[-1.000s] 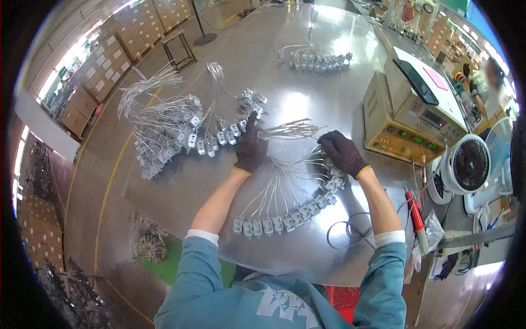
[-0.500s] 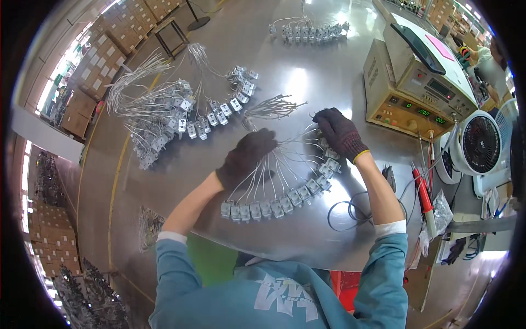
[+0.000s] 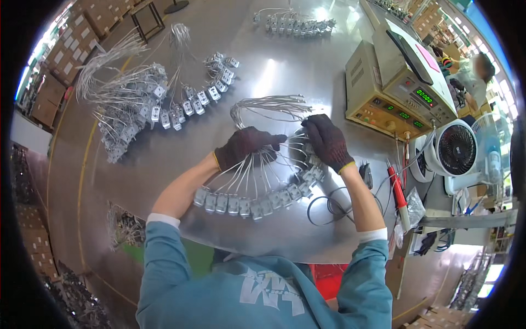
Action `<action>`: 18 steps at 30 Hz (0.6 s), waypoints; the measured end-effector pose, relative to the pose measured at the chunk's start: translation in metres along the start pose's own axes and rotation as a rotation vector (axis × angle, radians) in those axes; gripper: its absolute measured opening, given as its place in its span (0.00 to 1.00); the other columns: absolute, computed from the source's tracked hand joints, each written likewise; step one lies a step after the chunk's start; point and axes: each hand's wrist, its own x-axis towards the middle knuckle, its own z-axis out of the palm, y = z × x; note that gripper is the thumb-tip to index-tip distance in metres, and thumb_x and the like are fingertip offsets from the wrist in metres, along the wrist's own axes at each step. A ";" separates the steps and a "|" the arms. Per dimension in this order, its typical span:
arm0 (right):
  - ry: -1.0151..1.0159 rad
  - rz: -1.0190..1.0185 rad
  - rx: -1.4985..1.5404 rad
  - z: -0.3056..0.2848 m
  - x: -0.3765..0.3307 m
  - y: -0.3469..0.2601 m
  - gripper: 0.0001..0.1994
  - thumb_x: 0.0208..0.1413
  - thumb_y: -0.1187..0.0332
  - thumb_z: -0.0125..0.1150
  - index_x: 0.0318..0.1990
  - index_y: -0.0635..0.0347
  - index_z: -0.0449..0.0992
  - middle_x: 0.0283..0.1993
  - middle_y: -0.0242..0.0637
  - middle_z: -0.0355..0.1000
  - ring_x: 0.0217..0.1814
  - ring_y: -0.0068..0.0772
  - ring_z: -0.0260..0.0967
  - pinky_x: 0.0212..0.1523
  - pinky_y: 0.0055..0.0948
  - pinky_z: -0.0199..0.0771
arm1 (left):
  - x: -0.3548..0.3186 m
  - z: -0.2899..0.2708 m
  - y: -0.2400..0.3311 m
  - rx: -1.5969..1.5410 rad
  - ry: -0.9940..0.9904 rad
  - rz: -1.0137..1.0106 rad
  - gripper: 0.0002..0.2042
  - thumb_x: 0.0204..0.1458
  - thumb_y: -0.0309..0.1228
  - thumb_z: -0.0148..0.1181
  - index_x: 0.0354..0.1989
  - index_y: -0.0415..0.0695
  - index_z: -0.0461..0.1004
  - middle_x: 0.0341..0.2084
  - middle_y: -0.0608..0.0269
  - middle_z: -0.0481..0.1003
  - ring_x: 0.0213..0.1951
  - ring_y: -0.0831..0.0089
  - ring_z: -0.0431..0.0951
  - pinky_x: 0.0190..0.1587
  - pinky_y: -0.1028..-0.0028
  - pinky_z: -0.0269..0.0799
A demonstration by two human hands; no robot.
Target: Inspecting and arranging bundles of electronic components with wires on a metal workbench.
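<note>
On the metal worktop [image 3: 263, 236], small silvery box-shaped parts [image 3: 233, 205] lie in a curved row, each with white wires running inward. My left hand [image 3: 249, 147], in a dark knitted glove, is closed round the gathered white wires [image 3: 252, 171]. Beyond it, the bundle's far end [image 3: 274, 103] fans out to the right. My right hand [image 3: 327, 141], gloved alike, is above the row's right end, its fingers bent together at a white wire near the bundle's tips. The fingers cover most of that wire.
A heap of similar wired parts [image 3: 123, 115] lies at left, another row [image 3: 298, 26] at the back. Bench instruments [image 3: 397, 93] with lit displays stand at right, beside a fan [image 3: 457, 147], a red-handled probe [image 3: 396, 186] and a looped black cable [image 3: 329, 211]. A person [image 3: 475, 74] works beyond.
The view has shifted, moving the bench scene leftward. My hands have come closer together, and the wire bundle spreads further right past my left hand. The upper instrument's display now shows lit green digits.
</note>
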 end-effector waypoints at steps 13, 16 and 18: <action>0.225 0.359 -0.582 -0.115 -0.179 0.028 0.22 0.75 0.57 0.55 0.64 0.68 0.75 0.60 0.55 0.78 0.66 0.56 0.74 0.68 0.46 0.70 | 0.013 -0.004 0.013 -0.031 -0.084 0.138 0.28 0.56 0.41 0.72 0.67 0.61 0.78 0.33 0.63 0.80 0.35 0.56 0.80 0.42 0.56 0.77; 0.064 0.340 -0.706 -0.119 -0.197 0.048 0.23 0.74 0.57 0.53 0.63 0.66 0.76 0.64 0.58 0.74 0.71 0.62 0.67 0.74 0.53 0.63 | 0.015 -0.006 0.010 -0.057 -0.054 0.176 0.33 0.56 0.39 0.71 0.73 0.66 0.71 0.36 0.64 0.81 0.33 0.55 0.81 0.40 0.55 0.77; -0.065 0.295 -0.802 -0.116 -0.199 0.050 0.22 0.73 0.58 0.54 0.64 0.64 0.75 0.65 0.57 0.74 0.72 0.60 0.67 0.76 0.54 0.60 | 0.016 -0.007 0.015 -0.038 -0.029 0.161 0.29 0.55 0.38 0.73 0.68 0.61 0.77 0.33 0.64 0.80 0.35 0.56 0.80 0.42 0.56 0.77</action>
